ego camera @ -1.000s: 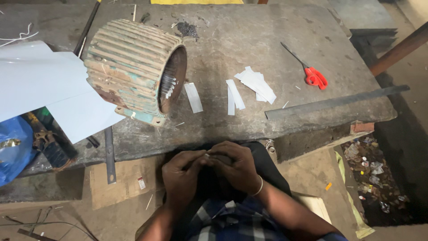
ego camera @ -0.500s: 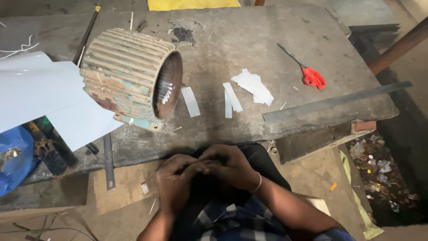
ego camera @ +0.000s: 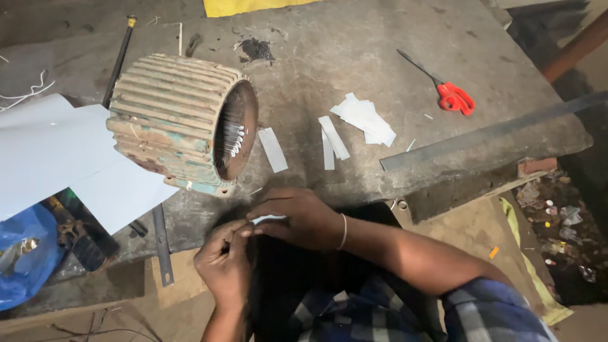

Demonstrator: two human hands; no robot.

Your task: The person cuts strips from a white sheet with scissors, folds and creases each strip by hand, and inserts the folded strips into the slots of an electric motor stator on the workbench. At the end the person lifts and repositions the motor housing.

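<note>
White paper was the thing in hand: a small white paper strip (ego camera: pixel 269 219) sat pinched between the two hands, just in front of the person's body and close to the near edge of the grey stone-like workbench (ego camera: pixel 380 38). The left hand (ego camera: pixel 225 266) had its fingers curled tight on one end of the strip, and the right hand (ego camera: pixel 297 218), with a thin bangle at the wrist, lay over the other end with its fingers closed on it too. It looked like the folding or shaping step for this one strip. More cut white paper strips (ego camera: pixel 335 136) lay flat on the bench, well apart from the hands, beside a small pile of white paper scraps (ego camera: pixel 367 120). The big rusty ribbed metal motor shell (ego camera: pixel 180 123) lay on its side just beyond the hands, its open end facing right (little white strip ends showed inside it). The next move would likely call for a neat, even crease and a steady pinch, so the thin paper would not tear. Red-handled scissors (ego camera: pixel 453 96) and a long grey metal ruler (ego camera: pixel 494 133) lay far off to the right.
</note>
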